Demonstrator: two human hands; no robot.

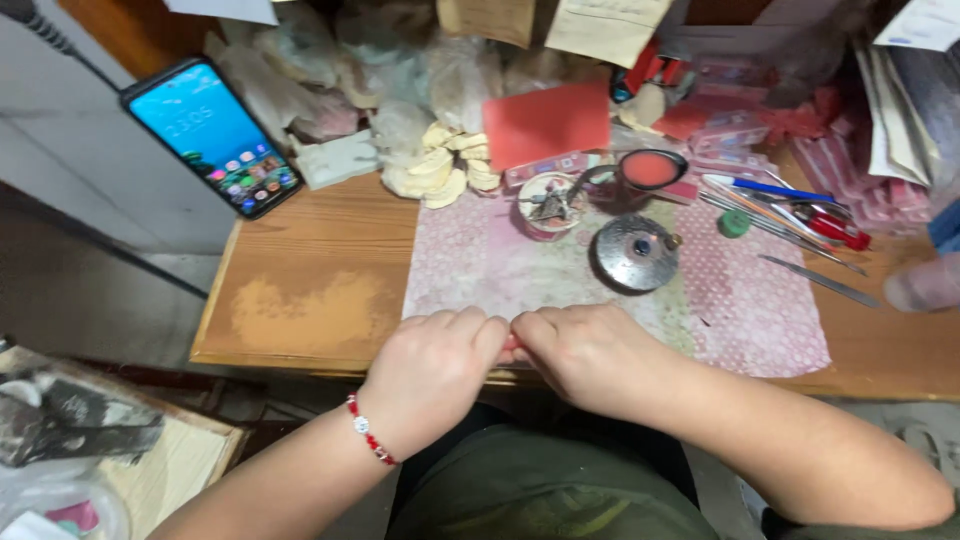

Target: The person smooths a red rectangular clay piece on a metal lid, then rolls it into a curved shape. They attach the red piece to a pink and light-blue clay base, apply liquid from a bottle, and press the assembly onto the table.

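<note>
Both hands' curled fingers point(490, 335) around small red piece point(511, 343).

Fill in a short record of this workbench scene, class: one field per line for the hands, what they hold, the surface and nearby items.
left hand: closed, red bead bracelet on wrist
right hand: closed, meeting the left
held item: small red piece, mostly hidden
surface: pink patterned mat on wooden table
nearby: round metal lid, small cup of bits, smartphone, hand tools
</note>
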